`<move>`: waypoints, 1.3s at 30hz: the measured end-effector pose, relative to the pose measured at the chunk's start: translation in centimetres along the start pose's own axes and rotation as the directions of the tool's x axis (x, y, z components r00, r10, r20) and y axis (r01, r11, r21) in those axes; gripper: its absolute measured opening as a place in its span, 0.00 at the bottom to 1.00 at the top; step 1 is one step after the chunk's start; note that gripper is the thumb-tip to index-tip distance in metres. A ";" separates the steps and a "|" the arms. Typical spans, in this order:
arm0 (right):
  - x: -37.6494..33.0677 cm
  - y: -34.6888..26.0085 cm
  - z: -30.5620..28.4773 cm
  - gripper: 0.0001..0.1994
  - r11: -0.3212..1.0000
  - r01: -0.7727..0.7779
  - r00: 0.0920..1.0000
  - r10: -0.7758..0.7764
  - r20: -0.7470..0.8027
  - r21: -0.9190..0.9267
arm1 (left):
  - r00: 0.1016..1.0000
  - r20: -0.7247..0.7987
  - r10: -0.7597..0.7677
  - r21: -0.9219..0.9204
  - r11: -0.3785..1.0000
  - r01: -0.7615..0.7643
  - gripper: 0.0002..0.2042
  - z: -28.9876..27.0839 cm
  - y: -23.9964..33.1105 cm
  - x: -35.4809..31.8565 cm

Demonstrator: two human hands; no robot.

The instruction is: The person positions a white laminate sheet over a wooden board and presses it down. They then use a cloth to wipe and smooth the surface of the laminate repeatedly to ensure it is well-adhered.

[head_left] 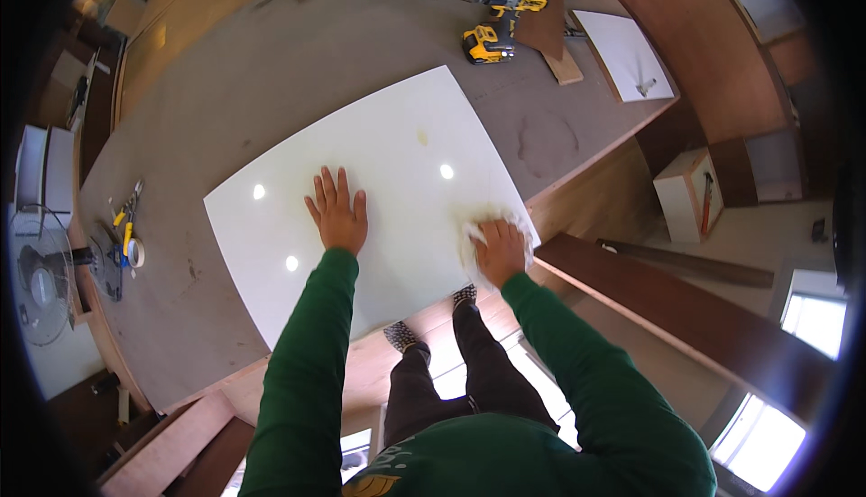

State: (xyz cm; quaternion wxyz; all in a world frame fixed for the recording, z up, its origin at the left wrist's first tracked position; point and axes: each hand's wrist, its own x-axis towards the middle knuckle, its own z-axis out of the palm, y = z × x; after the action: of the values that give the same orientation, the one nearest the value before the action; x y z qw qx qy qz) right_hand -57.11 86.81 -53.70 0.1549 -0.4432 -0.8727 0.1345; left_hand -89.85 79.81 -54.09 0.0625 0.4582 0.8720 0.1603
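A glossy white panel [397,136] lies flat on the brown-grey workbench, its near edge close to the bench's front. My left hand [341,217] rests flat on the panel left of its middle, fingers spread and holding nothing. At the panel's right corner, my right hand [502,252] presses a crumpled white cloth [473,237] against the surface. The fingers are curled over the cloth and partly cover it. A faint yellowish smudge [422,138] shows on the panel toward its far corner. Bright light reflections also lie on it.
A yellow and black cordless drill [505,12] lies beyond the panel, near a small white board [622,55]. Yellow-handled pliers [128,213] and a tape roll [135,253] are on the workbench [171,299] at left, beside a fan [45,285]. A brown plank [667,312] extends at right.
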 end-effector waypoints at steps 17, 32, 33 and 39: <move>30.4 2.2 5.5 0.11 0.989 0.058 0.998 -0.057 0.015 -0.137 | 0.983 0.143 -0.113 0.210 0.974 0.081 0.36 0.5 3.6 2.1; 25.1 3.7 5.5 0.19 0.973 0.225 0.974 -0.225 0.006 -0.041 | 0.965 0.188 -0.181 0.170 0.974 0.150 0.36 -0.1 3.2 2.8; 20.8 4.4 4.5 0.19 0.970 0.244 0.969 -0.243 0.047 -0.010 | 0.964 0.193 -0.181 0.163 0.975 0.150 0.36 -0.1 3.2 2.9; 16.6 4.0 2.0 0.18 0.970 0.236 0.962 -0.227 0.153 -0.050 | 0.967 0.201 -0.156 0.155 0.980 0.126 0.36 -0.1 3.1 2.5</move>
State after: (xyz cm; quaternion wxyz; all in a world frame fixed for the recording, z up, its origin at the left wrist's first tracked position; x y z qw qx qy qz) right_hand -64.23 102.39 -54.51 0.0899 -0.3319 -0.9315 0.1181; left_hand -88.94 83.45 -52.85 0.1338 0.4126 0.9000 0.0437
